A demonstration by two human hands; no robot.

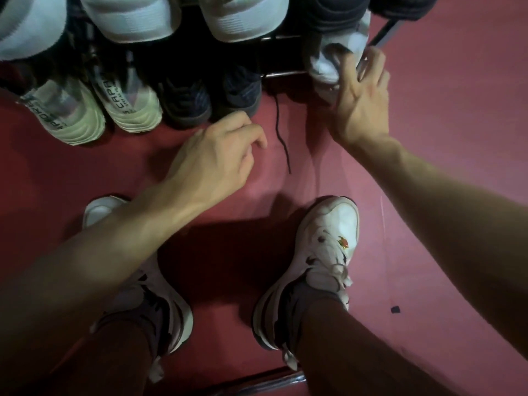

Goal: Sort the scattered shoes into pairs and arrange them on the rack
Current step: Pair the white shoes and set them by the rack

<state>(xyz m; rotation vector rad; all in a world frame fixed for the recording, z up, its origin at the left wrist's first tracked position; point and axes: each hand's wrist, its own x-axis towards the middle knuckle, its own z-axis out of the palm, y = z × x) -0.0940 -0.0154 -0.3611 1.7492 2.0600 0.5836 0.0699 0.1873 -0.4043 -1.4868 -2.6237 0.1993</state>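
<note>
My right hand (361, 101) grips the heel of a white and grey sneaker (328, 62) at the right end of the rack's bottom row. My left hand (220, 155) hovers over the red floor with fingers loosely curled, holding nothing, just in front of a pair of dark shoes (211, 95). A pale green pair (94, 107) stands to their left. Light grey shoes (183, 15) fill the shelf above. The rack's metal bar (283, 73) shows between the dark pair and the held sneaker.
A loose black lace (281, 132) hangs from the rack onto the red floor (443, 110) between my hands. My own feet in white sneakers (325, 258) stand close in front. A dark bar (257, 380) lies at the bottom edge.
</note>
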